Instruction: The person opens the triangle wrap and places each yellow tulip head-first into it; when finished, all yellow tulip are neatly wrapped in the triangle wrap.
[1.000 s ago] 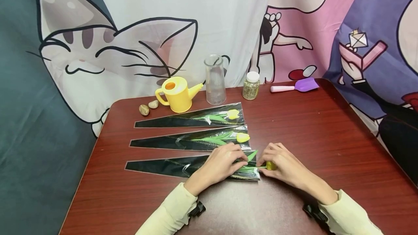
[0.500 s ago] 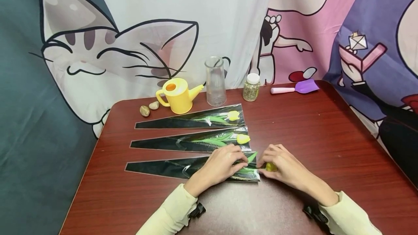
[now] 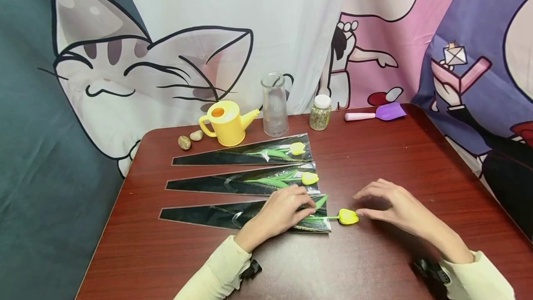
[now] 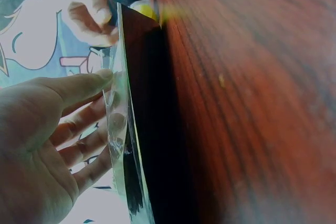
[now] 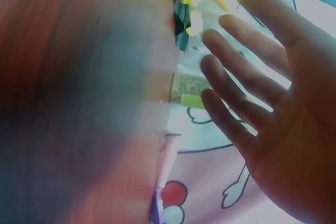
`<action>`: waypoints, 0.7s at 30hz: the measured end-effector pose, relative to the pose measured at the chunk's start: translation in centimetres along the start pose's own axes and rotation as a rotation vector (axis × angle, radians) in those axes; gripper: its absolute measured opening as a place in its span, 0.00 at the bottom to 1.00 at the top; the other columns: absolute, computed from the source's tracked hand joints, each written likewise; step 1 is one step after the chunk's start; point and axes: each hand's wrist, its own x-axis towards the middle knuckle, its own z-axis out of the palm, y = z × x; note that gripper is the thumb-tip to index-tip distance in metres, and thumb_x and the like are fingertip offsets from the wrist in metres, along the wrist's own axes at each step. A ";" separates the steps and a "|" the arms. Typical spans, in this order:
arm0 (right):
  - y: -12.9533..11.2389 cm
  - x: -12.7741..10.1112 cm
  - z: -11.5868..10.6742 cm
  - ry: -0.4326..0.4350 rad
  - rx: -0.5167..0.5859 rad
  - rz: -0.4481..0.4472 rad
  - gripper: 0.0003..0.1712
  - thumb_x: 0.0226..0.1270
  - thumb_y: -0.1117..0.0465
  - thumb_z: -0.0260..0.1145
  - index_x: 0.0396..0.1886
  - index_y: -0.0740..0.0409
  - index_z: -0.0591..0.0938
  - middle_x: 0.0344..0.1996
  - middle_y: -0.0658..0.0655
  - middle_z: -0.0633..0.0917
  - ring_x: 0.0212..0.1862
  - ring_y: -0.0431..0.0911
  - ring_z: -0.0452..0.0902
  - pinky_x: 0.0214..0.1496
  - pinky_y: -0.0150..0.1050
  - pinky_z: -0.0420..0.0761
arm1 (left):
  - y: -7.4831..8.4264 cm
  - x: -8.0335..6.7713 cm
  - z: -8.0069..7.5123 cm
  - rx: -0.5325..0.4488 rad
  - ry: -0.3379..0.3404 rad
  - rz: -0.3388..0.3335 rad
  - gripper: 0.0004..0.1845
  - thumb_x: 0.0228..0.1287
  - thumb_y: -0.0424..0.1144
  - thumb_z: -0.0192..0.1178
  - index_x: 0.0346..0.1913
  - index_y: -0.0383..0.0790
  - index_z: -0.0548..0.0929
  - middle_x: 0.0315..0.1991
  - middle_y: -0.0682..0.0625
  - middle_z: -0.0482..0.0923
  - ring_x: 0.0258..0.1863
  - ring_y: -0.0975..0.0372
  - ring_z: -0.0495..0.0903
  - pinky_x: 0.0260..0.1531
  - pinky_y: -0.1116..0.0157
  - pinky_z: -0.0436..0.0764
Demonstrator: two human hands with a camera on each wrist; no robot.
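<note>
The left hand (image 3: 278,214) presses flat-fingered on the nearest sleeve (image 3: 233,214). The yellow tulip (image 3: 347,216) (bloom poking out at 3 o'clock) lies just beside the right hand (image 3: 393,207), whose fingers are relaxed and hold nothing.

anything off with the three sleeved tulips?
Yes: the yellow tulip bloom of the nearest black-and-clear plastic sleeve pokes out past its open end onto the red-brown wooden table. The other two sleeved tulips keep their blooms inside. The left hand rests on the sleeve; the right hand is open beside the bloom.
</note>
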 end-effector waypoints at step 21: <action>0.8 -0.7 1.8 -0.020 0.051 -0.109 0.17 0.48 0.63 0.80 0.34 0.39 0.85 0.31 0.32 0.82 0.35 0.33 0.76 0.47 0.24 0.67 | 0.0 0.0 -0.1 -0.001 -0.003 -0.003 0.04 0.63 0.47 0.67 0.38 0.54 0.89 0.33 0.63 0.75 0.32 0.72 0.70 0.28 0.76 0.70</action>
